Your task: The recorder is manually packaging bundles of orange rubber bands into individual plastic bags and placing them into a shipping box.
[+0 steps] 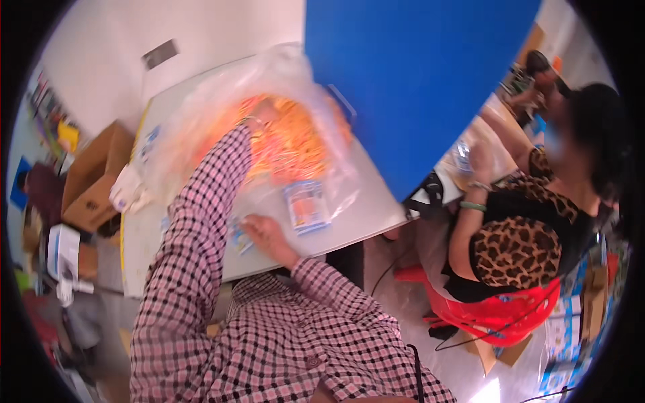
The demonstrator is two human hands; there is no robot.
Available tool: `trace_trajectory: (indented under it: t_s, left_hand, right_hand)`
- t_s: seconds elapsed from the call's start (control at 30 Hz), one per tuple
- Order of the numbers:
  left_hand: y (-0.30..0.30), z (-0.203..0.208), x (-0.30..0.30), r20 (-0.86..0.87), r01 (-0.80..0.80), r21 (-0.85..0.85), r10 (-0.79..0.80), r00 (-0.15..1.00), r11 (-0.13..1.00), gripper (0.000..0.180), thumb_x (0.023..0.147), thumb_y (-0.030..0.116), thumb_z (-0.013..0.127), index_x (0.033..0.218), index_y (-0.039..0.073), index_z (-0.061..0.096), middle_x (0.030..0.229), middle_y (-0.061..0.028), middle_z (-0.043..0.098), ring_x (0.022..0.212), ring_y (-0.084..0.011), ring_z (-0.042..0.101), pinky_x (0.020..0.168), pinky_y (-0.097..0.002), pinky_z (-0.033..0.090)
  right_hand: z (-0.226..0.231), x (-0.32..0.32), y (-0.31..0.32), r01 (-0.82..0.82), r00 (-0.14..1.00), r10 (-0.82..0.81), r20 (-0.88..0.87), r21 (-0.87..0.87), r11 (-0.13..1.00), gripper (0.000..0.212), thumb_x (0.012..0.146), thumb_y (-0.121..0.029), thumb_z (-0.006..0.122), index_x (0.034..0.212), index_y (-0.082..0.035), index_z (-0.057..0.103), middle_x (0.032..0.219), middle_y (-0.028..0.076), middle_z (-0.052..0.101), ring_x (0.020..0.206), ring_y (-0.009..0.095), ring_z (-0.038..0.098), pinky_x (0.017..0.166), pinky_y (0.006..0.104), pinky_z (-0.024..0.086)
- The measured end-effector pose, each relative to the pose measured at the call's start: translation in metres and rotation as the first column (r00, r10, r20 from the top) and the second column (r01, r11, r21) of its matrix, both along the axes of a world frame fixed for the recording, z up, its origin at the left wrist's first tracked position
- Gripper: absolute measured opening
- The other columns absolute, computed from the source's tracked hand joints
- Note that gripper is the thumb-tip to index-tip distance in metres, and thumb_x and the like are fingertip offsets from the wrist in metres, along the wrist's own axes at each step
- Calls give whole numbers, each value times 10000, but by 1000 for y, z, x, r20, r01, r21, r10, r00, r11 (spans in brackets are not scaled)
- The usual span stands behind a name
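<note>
Orange pieces (299,134) surround my left hand (267,111); my right hand (270,238) touches a blue packet (241,242); I can't tell either grip.

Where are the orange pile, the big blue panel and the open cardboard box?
Orange pile (297,140): head view, middle of the heap.
Blue panel (410,87): head view, its flat face.
Cardboard box (99,204): head view, its near wall.

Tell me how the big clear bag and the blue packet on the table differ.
The clear bag is large and crumpled; the blue packet is small and rectangular. The left hand is in the bag, while no hand touches the packet. Both rest on the white table and show orange.
</note>
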State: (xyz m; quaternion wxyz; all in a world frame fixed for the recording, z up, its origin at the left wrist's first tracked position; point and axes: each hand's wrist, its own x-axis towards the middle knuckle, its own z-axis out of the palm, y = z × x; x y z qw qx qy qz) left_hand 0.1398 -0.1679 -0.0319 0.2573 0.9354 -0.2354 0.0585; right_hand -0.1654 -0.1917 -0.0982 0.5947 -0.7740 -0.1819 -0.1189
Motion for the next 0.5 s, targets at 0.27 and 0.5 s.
trace_trajectory:
  t_s: [0.27, 0.5]
  left_hand:
    - [69, 58, -88, -436, -128, -630, -212, 875, 766, 264, 868, 218, 579, 1017, 0, 570, 858, -78, 617, 722, -163, 593, 606, -302, 499]
    - [118, 48, -154, -536, -263, -800, -444, 718, 539, 235, 881, 227, 589, 1004, 28, 559, 897, -97, 621, 795, -191, 614, 701, -295, 521]
  right_hand:
    - [9, -12, 12, -102, 994, 107, -37, 119, 988, 179, 852, -169, 600, 792, -1, 582, 600, 135, 534, 545, 247, 533, 502, 344, 393]
    - [34, -17, 1, -104, 950, 207, -236, 387, 916, 212, 899, -181, 565, 832, 12, 623, 660, -50, 563, 646, 6, 474, 520, 213, 374]
